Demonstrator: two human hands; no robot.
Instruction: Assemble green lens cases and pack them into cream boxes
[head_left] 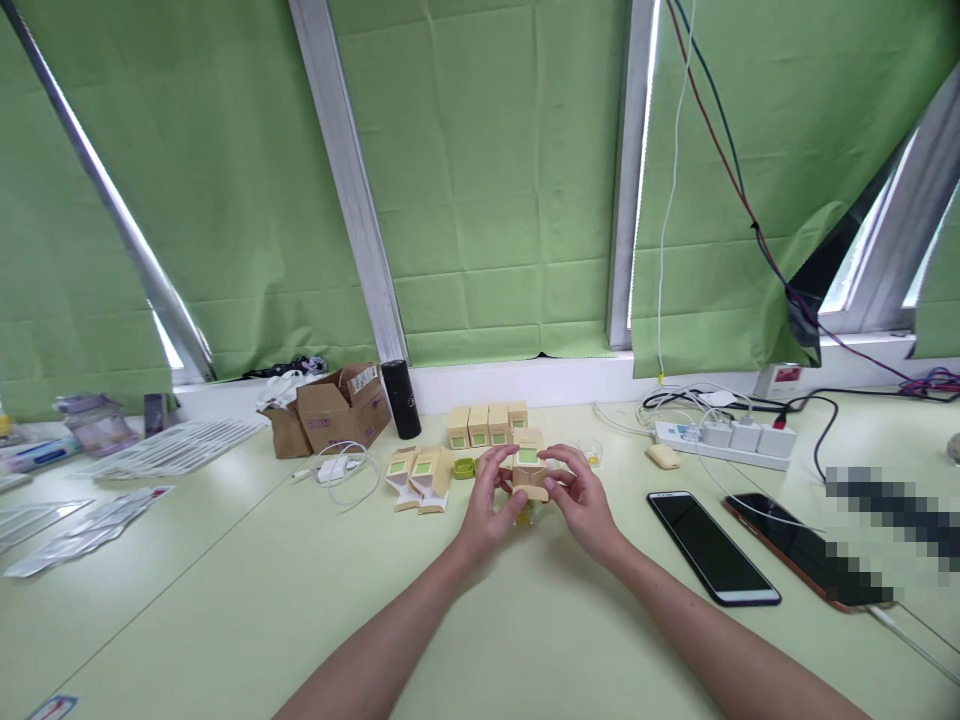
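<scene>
Between my two hands, just above the table, is a small cream-coloured cardboard box with a green square on its face and a flap hanging at its lower edge. My left hand grips its left side, thumb low near the flap. From the right, my right hand holds the other side with curled fingers. A yellowish item shows partly beneath the box; its kind is hidden. Left of my hands lie two similar boxes with open flaps and a small green ring-shaped piece. Several closed boxes stand in a row behind.
A brown carton and a black cylinder stand at back left, near a white charger with cable. To the right lie two phones, one white-edged, one charging, and a power strip. Flat plastic packets lie far left.
</scene>
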